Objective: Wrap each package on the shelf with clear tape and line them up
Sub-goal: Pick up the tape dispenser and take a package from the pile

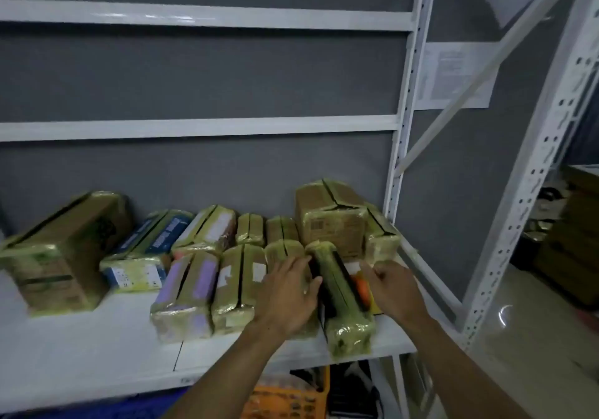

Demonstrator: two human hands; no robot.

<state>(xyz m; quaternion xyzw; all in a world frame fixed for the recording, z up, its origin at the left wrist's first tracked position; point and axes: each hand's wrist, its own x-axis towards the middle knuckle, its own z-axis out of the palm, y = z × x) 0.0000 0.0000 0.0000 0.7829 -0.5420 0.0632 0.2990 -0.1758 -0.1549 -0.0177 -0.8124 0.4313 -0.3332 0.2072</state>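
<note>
Already sheathed in crinkled clear tape, the long dark rectangular package (pixel 343 292) lies at the front right of the white metal shelf (pixel 81 347). The left hand (pixel 288 292) lays straight fingers along its 9 o'clock side. The right hand (pixel 393 289) sits at 3 o'clock, fingers curled, grasp unclear. A blurred orange item (pixel 362 289) shows there, half hidden.

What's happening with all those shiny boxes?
A person is lining up tape-wrapped packages on a white shelf. The left hand lies flat on one front-row package and against a dark package beside it. The right hand is at the dark package's other side; whether it holds it is too blurred to tell. More packages sit in two rows to the left.
</note>
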